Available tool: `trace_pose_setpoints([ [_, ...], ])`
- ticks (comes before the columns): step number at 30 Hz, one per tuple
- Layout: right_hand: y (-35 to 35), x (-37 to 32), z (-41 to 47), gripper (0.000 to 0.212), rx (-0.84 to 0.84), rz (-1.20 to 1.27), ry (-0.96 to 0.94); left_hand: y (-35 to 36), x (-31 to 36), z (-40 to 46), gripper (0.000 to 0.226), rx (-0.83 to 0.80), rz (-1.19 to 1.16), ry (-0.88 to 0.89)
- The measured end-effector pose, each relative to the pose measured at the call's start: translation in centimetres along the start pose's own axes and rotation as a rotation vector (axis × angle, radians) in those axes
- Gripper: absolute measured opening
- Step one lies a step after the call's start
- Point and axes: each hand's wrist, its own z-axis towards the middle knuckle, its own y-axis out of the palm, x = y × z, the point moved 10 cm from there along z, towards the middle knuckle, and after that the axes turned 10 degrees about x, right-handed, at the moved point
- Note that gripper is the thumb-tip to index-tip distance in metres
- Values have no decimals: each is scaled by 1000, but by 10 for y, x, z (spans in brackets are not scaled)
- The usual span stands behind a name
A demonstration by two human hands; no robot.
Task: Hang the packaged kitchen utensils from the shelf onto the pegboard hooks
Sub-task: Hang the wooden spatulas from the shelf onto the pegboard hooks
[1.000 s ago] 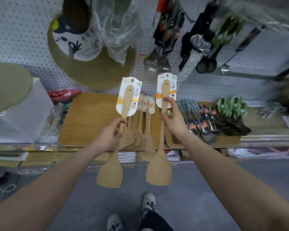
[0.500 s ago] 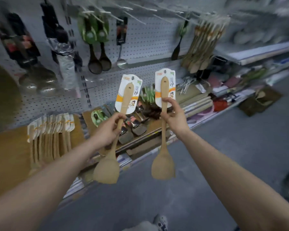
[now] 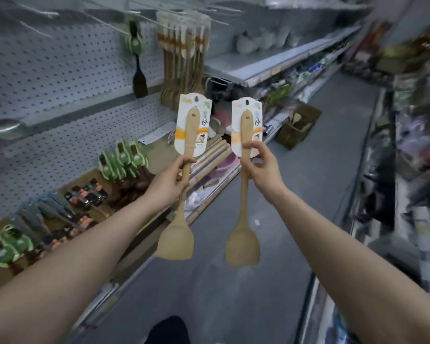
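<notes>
Nearest: two bare forearms reach forward from the lower corners, both raised over the grey aisle floor (image 3: 271, 281).

Left hand (image 3: 168, 181): fingers curled round the handle of the left wooden spatula (image 3: 184, 194), gripping just below its printed card (image 3: 193, 125). Right hand (image 3: 263, 167): thumb and fingertips pinch the handle of the right wooden spatula (image 3: 244, 194) at the lower edge of its card (image 3: 246, 130); remaining fingers loosely bent behind.

Both spatulas held in the air, side by side, not touching. Long axes near vertical; the left one leans slightly, top to the right. Blades point down, carded handle ends point up. Each card has a hang hole at its top edge.

Behind, left: low shelf (image 3: 159, 155) with green-carded utensils (image 3: 122, 160) lying in rows, and dark-handled packaged tools (image 3: 85, 194) beside them; details blurred.

Farther: brown box (image 3: 298, 127) on the floor by the shelf edge, with a light wooden utensil standing in it; other contents cannot be told.

Far: pegboard (image 3: 60, 70) with wire hooks (image 3: 144, 18). A bundle of carded wooden utensils (image 3: 181, 58) hangs from one, handles up. A dark ladle-like tool on a green card (image 3: 137, 65) hangs to its left. A metal ladle (image 3: 5, 127) shows at the far left edge.
</notes>
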Motion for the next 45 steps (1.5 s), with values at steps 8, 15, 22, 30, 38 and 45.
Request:
trace_pose_setpoints([
  [8,-20,41,104,27,57,-29,25,65,11,109,72,-16,-125,60],
  [15,16,52,227,26,26,-2,27,83,-12,227,77,-53,-72,54],
  [22,41,57,334,22,20,32,8,86,-20,321,64,-28,-63,69],
  [30,71,47,445,50,-80,113,-154,99,-43,395,56,66,52,18],
  [38,115,48,562,46,-259,133,-251,104,-68,453,64,305,103,-156],
  [45,149,60,613,46,-394,178,-208,107,-79,464,68,420,202,-235],
])
